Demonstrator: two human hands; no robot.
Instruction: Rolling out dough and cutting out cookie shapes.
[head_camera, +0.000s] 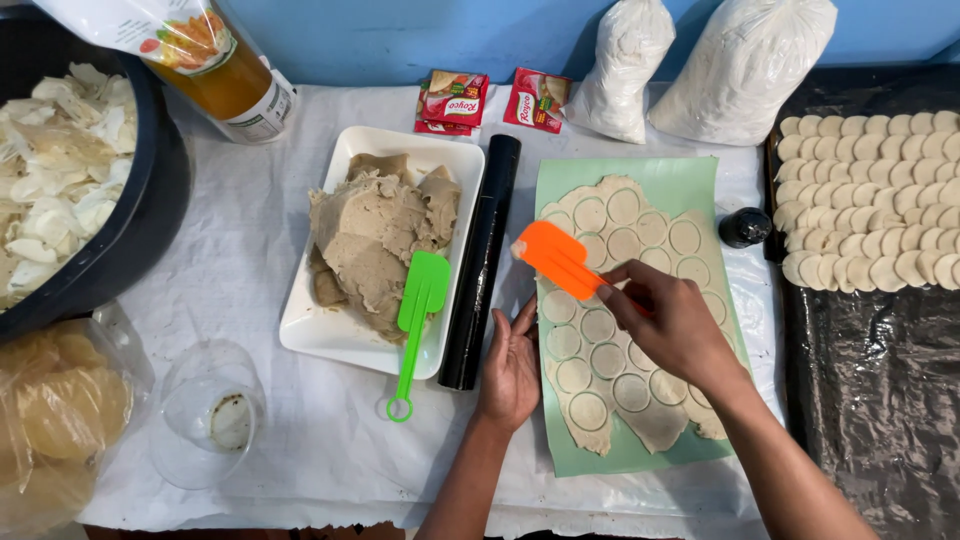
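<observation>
Right hand (672, 322) grips orange spatula (556, 259) over cut dough sheet (640, 250); left hand (512, 372), flat and empty, steadies green mat (690, 180); a steep blade likely tears thin circles.

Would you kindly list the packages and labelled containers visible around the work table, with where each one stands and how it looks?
Red sachets: two small flat packets, red with food pictures, far edge of the table, behind the white tray.
Red sachet: another of the same kind, just right of them.
Bottle: amber liquid, white label, lying tilted at the far left.
White bags: two clear plastic bags of white contents, far right, unlabelled.
Clear bag: yellowish rounds inside, near left corner.
</observation>
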